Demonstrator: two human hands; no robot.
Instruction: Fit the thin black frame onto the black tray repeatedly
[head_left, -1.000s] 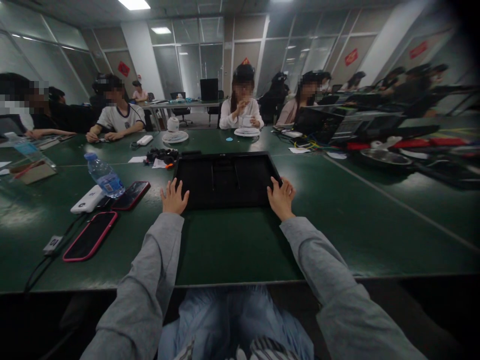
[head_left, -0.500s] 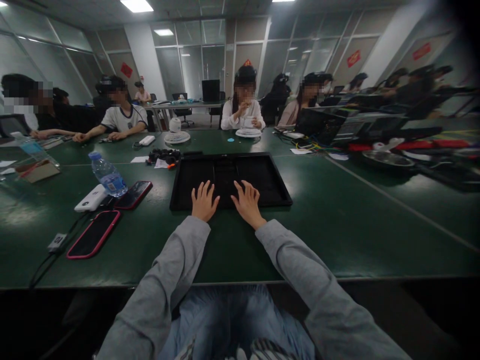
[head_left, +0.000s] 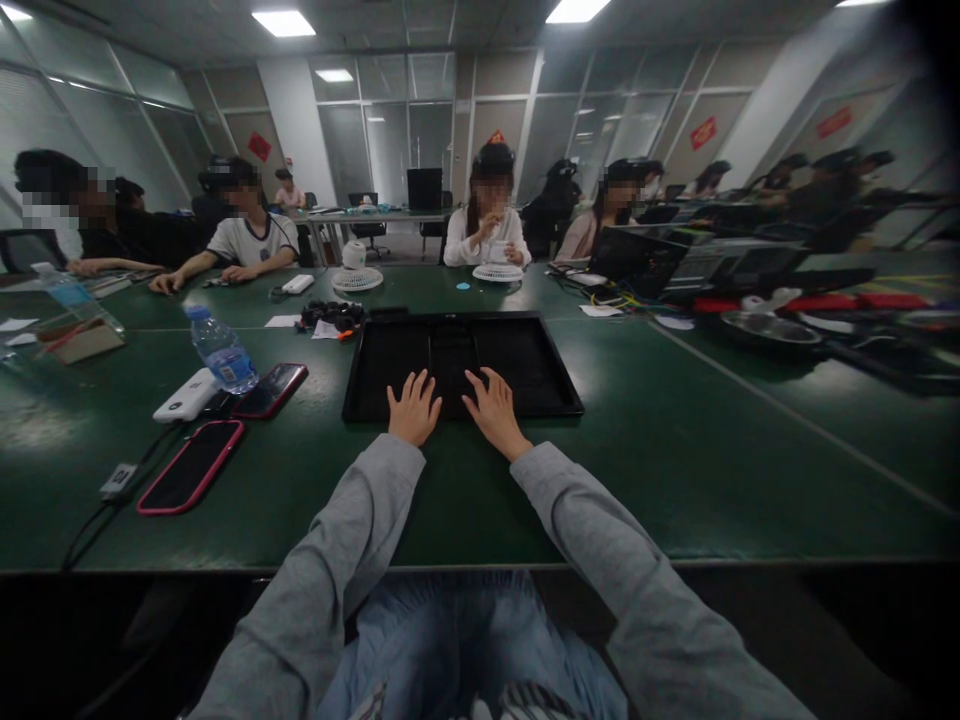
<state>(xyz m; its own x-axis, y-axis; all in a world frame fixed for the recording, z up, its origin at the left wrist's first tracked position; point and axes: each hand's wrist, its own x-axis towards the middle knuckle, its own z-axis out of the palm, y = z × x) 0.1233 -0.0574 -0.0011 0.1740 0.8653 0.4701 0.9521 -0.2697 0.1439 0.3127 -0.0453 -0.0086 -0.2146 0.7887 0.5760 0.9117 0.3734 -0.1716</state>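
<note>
A wide black tray-like thing (head_left: 525,375) with raised edges lies on the green table (head_left: 465,500) in front of me. My left hand (head_left: 415,410) is over its near edge, left of the middle, palm down with the fingers spread. Beside it, right of the middle, my right hand (head_left: 491,408) is held the same way, fingers apart. Both hands are bare of any object. Whether the palms rest on the tray's edge or hover just above it, I cannot tell.
On the left are a water bottle (head_left: 223,352), a white power bank (head_left: 187,394), a red-edged phone (head_left: 192,468) and another phone (head_left: 271,390). A black cable bundle (head_left: 330,316) lies behind the tray. A metal pan (head_left: 772,330) stands right. Several people sit around, one person (head_left: 489,235) opposite.
The whole view has shifted slightly downward as my head tilted a little. Both hands keep nearly the same spread pose over the tray's near edge.
</note>
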